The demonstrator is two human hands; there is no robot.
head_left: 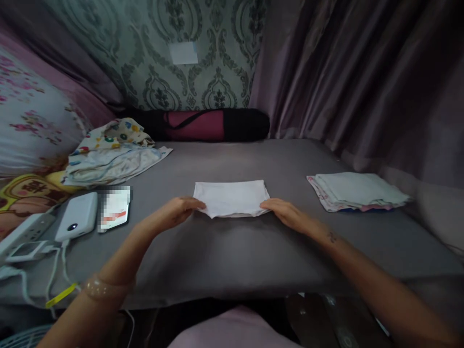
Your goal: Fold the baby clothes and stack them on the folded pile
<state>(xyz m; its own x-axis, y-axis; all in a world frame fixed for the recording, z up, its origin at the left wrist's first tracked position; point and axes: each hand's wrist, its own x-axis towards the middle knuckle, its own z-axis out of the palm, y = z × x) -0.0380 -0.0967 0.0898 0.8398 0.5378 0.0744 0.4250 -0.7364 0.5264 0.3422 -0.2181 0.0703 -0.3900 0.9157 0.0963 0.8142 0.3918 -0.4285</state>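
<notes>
A white cloth, folded into a flat rectangle, lies on the grey bed surface in front of me. My left hand grips its near left corner between thumb and fingers. On the other side, my right hand pinches the near right corner. The near edge of the cloth looks slightly uneven, with a small point hanging at the left. The undersides of both grips are hidden.
A stack of folded cloths lies at the right. Crumpled patterned cloths sit at the back left, near a phone, a white power bank and a power strip with cables. A black and maroon bag lies along the wall.
</notes>
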